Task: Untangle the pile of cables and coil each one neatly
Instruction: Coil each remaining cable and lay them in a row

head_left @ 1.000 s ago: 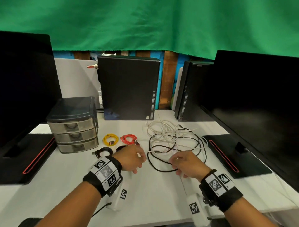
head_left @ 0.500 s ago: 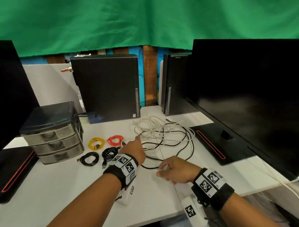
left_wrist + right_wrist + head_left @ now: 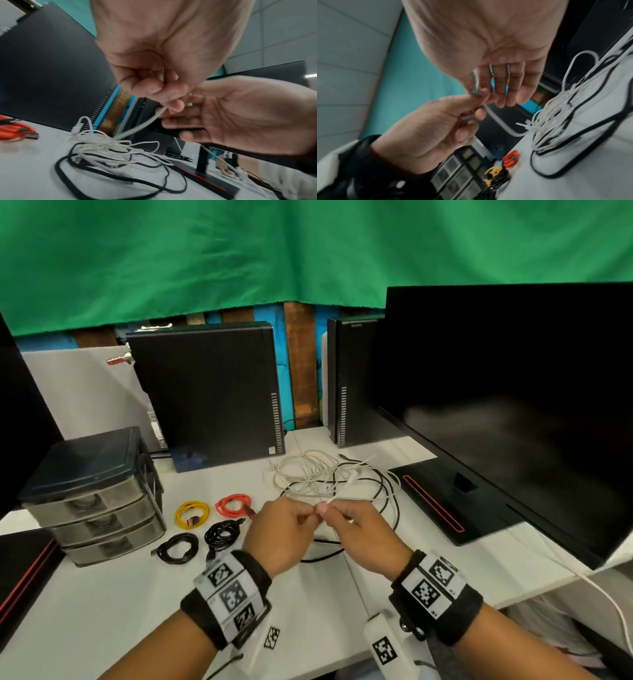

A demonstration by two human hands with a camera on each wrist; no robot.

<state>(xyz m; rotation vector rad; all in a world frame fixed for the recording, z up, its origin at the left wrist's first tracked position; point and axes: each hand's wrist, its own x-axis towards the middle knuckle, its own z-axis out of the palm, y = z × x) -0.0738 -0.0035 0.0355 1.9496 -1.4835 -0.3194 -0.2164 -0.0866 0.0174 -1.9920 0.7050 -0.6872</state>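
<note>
left hand (image 3: 154, 75) pinching white cable (image 3: 144, 124), right hand (image 3: 496, 65) pinching it in head view, fingers straight in wrist view

Soft, even light from overhead; the white tabletop (image 3: 102, 594) reads bright with only faint shadows below the hands. The glossy black monitor screen (image 3: 513, 422) right of the hands shows dull grey glare. Both wrist views are motion-blurred, strongly warped at the edges, dimmer.

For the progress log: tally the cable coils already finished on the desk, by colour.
Yellow coil: 1
Red coil: 1
Black coils: 2
Total: 4 finished coils; the white-and-black tangle is not counted.
</note>
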